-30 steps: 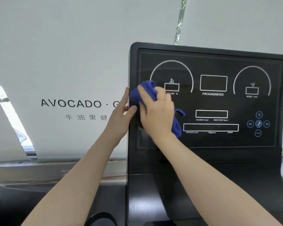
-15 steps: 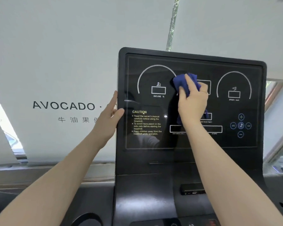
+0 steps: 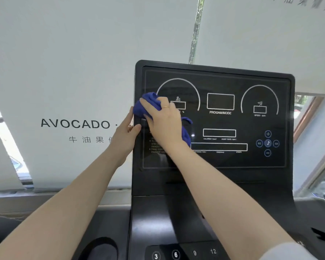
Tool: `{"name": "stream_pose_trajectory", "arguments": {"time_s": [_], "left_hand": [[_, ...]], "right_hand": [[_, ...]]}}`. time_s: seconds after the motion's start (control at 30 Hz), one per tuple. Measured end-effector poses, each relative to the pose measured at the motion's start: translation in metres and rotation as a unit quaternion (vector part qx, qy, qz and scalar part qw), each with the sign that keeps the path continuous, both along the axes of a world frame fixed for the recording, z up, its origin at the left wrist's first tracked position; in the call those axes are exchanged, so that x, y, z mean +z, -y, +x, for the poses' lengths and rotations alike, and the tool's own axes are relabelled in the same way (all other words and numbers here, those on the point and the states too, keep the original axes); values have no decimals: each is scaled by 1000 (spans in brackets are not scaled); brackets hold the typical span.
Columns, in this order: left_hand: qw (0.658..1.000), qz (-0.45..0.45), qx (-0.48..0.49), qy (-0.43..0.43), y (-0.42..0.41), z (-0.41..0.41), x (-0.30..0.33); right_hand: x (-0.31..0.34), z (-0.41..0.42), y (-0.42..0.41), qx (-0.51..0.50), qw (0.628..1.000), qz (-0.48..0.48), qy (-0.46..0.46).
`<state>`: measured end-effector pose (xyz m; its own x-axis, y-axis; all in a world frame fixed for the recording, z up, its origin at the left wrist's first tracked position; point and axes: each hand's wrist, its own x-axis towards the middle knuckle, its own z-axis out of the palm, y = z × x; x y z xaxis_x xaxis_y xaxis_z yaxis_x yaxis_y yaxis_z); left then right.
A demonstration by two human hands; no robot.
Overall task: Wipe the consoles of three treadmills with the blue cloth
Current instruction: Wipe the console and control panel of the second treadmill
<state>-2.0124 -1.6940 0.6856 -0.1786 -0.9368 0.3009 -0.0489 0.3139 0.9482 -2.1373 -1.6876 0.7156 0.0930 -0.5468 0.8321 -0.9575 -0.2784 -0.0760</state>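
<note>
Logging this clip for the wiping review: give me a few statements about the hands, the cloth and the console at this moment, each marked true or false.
1. The right hand presses the blue cloth on the left part of the console. True.
2. The left hand hangs free at the person's side. False: it grips the console's left edge.
3. The cloth covers the PROGRAM/MODE window. False: that window is uncovered, to the right of the cloth.
4. A ring shows on a finger of the right hand. True.
5. The round music buttons sit on the console's left side. False: they are on its right side.
</note>
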Motion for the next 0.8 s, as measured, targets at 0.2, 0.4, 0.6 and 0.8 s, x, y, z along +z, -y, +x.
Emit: {"name": "stream_pose_trajectory", "arguments": {"time_s": [0.2,0.4,0.6,0.8], "left_hand": [[995,36,-51,71,0,12,18],[999,-7,-11,31,13,-3,38],[1000,-13,-5,-7,23,-6,32],[1000,4,-15,2,17,-3,36]], "right_hand": [[31,-48,15,-92,985,-26,142],[41,-31,32,-176,953,-36,245],[37,16,43,-82,989,-62,103],[52,-4,42,-22,998,-36,36]]}}
